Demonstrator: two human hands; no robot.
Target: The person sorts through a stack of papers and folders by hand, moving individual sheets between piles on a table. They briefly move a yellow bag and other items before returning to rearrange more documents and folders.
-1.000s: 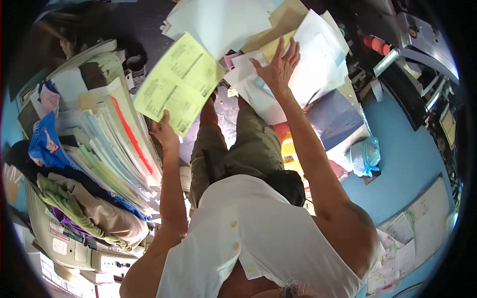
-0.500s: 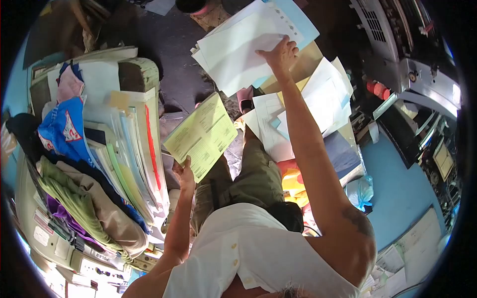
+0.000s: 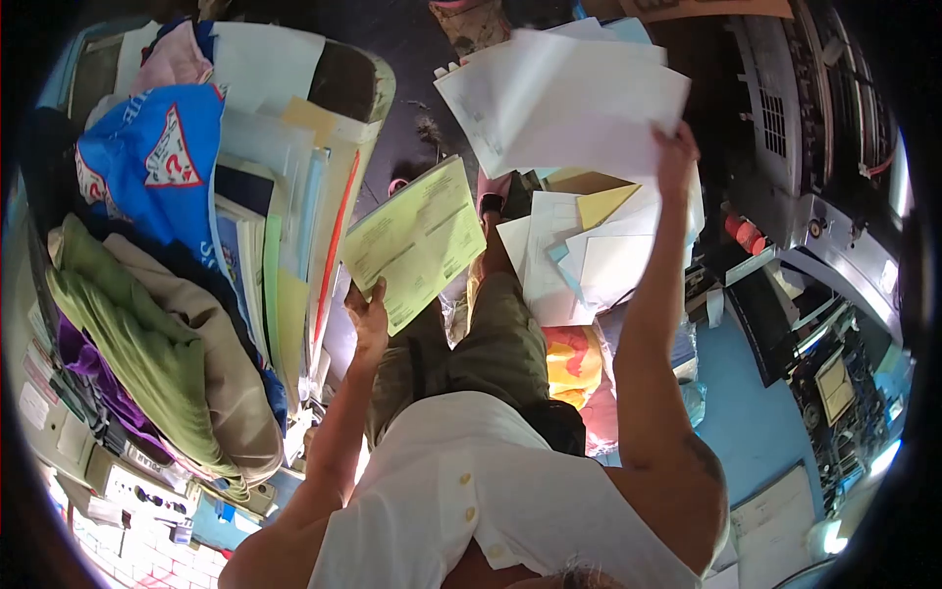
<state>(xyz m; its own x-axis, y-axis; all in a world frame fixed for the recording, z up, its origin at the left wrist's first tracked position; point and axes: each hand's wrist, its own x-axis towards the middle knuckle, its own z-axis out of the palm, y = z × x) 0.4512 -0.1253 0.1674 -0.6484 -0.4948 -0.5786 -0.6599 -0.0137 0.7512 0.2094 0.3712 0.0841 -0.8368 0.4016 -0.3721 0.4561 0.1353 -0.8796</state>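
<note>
My left hand (image 3: 369,312) grips the lower edge of a yellow-green printed form (image 3: 417,245), its thumb on the front. Farther up and right, my right hand (image 3: 675,157) is closed on the right edge of a white sheet (image 3: 589,108), which is slightly blurred and lies over other papers. Below that sheet, a loose pile of white papers (image 3: 613,265) spreads beside my right knee, with a yellow envelope (image 3: 603,204) among them.
At the left, a surface holds upright folders (image 3: 273,265), a blue printed bag (image 3: 162,177) and a green cloth (image 3: 128,334). A red and yellow bag (image 3: 572,363) lies by my right thigh. Metal machinery (image 3: 834,236) stands at the right.
My right hand has moved right and slightly down, from spread fingers over the papers to holding the white sheet's edge. The sheet has shifted right. My left hand still holds the form; the view has shifted.
</note>
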